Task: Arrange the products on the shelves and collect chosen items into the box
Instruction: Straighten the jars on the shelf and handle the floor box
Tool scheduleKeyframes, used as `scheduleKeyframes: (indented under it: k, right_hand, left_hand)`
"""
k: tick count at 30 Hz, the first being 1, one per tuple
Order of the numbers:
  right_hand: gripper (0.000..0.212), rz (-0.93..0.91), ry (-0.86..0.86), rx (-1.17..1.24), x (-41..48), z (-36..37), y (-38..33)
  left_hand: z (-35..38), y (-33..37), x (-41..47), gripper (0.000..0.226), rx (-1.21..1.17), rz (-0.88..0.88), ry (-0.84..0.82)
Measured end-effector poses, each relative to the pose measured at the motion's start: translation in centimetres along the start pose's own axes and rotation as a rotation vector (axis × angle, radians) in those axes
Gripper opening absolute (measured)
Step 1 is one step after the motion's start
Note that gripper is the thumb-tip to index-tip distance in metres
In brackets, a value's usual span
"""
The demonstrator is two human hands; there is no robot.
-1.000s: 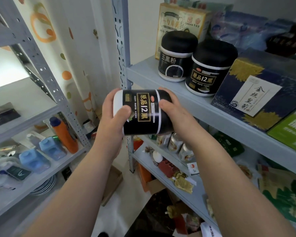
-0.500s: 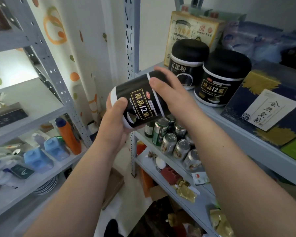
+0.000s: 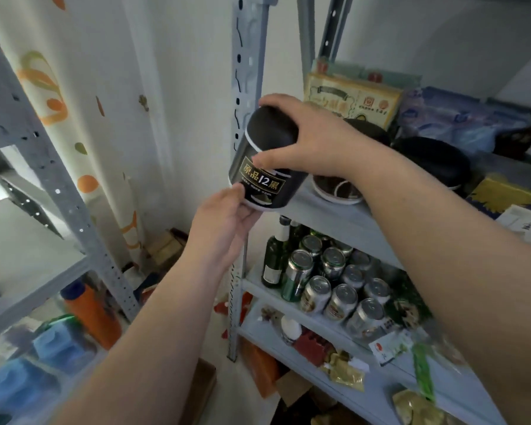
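Black jar [image 3: 267, 167] at the shelf [image 3: 328, 213] corner, both hands on it
Mid-frame, the left hand [image 3: 224, 222] cups its base from below, thumb up the side; the right hand [image 3: 307, 142] wraps over the lid from above. It's tilted, right at the shelf's front-left corner, with other jars [image 3: 429, 161] just behind, further right.

Left hand [image 3: 227, 222] and right hand [image 3: 310, 142] bare; forearms bare up to frame edge.
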State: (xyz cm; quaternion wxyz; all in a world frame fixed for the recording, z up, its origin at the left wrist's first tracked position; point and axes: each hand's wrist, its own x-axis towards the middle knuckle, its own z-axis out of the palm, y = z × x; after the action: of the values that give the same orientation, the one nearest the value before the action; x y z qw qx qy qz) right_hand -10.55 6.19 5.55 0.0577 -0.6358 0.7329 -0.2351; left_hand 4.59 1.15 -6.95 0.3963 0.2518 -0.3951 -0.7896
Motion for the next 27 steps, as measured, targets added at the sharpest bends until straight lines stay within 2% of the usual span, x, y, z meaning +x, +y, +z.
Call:
scheduleKeyframes:
  k: [3,5,7,10,12,15,17,21,24,27]
  right_hand:
    - [0.082,0.058,0.051,-0.044,2.0,-0.5,-0.3]
    - [0.075,0.135,0.053,-0.109,3.0,-0.8,-0.2]
    - [0.073,0.183,0.019,-0.185,3.5,-0.7,0.2]
    - [0.072,0.183,0.017,-0.264,4.0,0.5,0.8]
    - [0.073,0.163,0.077,-0.319,4.2,1.1,1.2]
    - [0.059,0.118,0.2,-0.384,4.7,1.0,1.3]
    - [0.05,0.136,0.185,-0.452,4.9,0.7,1.6]
    - [0.053,0.146,0.112,-0.479,3.4,0.8,2.7]
    - [0.058,0.149,0.148,-0.498,0.7,0.8,4.2]
    - [0.066,0.2,0.207,-0.599,-2.5,0.5,6.3]
  left_hand:
    - [-1.0,0.5,2.2,0.019,0.38,0.016,-0.042]
    - [-1.7,0.5,3.0,0.03,0.781,0.07,-0.095]
    - [-1.9,0.5,3.1,0.044,1.063,0.134,-0.131]
    - [-1.4,0.5,2.9,0.054,1.137,0.199,-0.214]
    - [-1.0,0.5,3.4,0.057,1.157,0.241,-0.254]
    - [-0.7,0.2,4.5,0.064,1.224,0.277,-0.283]
    - [-0.6,-0.2,4.8,0.068,1.375,0.378,-0.321]
    - [-0.1,-1.4,5.1,0.073,1.768,0.675,-0.432]
    - [0.0,-2.4,5.6,0.079,1.984,0.695,-0.462]
    - [-0.1,-3.2,6.2,0.08,2.075,0.741,-0.472]
